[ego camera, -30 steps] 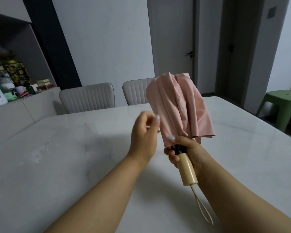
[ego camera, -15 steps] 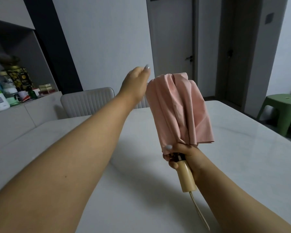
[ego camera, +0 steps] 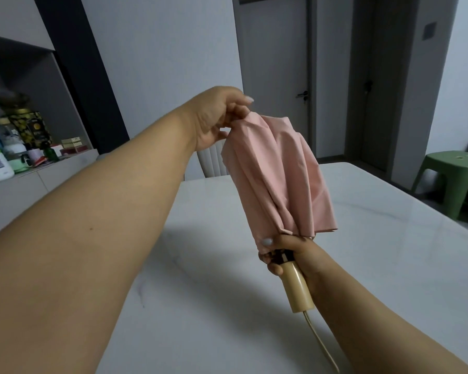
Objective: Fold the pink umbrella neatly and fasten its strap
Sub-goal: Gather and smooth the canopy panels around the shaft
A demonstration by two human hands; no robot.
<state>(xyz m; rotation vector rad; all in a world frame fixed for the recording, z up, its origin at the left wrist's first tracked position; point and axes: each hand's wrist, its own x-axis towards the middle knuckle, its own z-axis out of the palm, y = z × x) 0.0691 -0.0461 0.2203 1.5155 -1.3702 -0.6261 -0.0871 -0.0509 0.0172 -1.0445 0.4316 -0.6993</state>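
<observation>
umbrella (ego camera: 278, 182) strap unseen (folds loose)

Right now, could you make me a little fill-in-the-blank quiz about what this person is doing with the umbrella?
1. The left hand pinches the ____ end of the pink umbrella.
2. The right hand grips the umbrella just above its ____ handle.
3. A thin cord hangs from the handle's ____ end.
4. The stool at right is ____.

Missing words: top; cream; lower; green
</observation>
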